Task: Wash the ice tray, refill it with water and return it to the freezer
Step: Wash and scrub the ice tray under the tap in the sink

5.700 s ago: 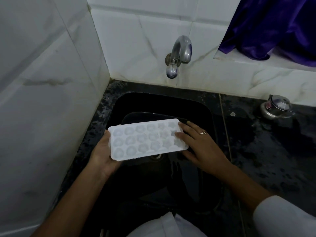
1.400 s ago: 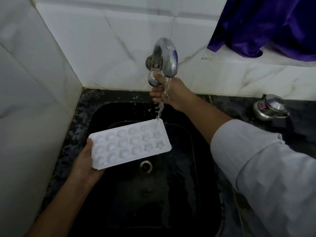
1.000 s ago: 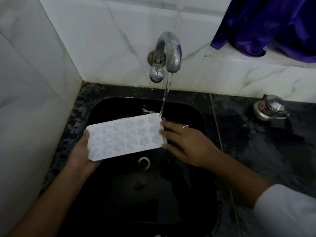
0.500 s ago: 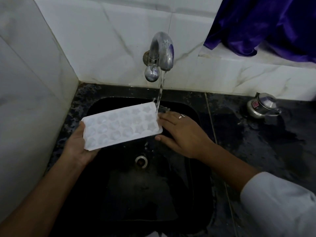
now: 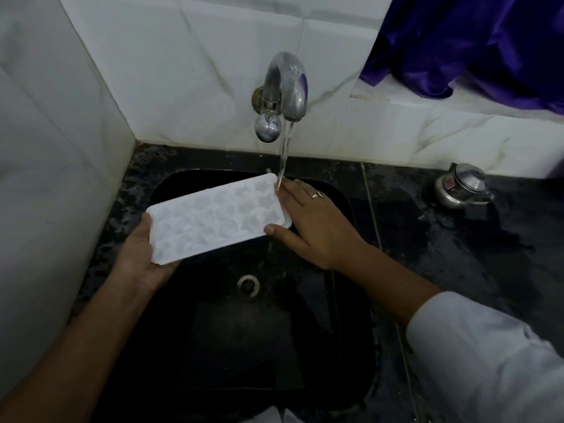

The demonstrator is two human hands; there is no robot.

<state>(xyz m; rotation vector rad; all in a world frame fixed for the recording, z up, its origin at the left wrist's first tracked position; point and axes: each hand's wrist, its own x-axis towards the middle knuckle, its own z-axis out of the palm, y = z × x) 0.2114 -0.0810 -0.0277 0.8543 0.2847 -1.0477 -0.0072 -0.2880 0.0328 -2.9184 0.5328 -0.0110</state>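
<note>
**Rinse under way: tray at the running tap, refill and freezer not yet done.**

I've got the ice tray point(image 5: 218, 218) up over the black sink point(image 5: 305, 346), tilted, with its far right corner meeting the water stream point(image 5: 283, 157) from the tap point(image 5: 287, 83). My left grip point(image 5: 143, 257) cups the near left end from beneath, thumb on the edge, grasping it. My right grip point(image 5: 314, 227) lies with straight fingers against the right end, thumb touching the near edge, released rather than clamped. I read this as the washing stage: water strikes only that one corner, and I can't tell whether any moulds hold water. Left to do: finish the rinse, level and fill the tray, then carry it to the freezer, which isn't in view. A small steel pot point(image 5: 462, 190) sits on the wet surface point(image 5: 457, 254), right.
</note>
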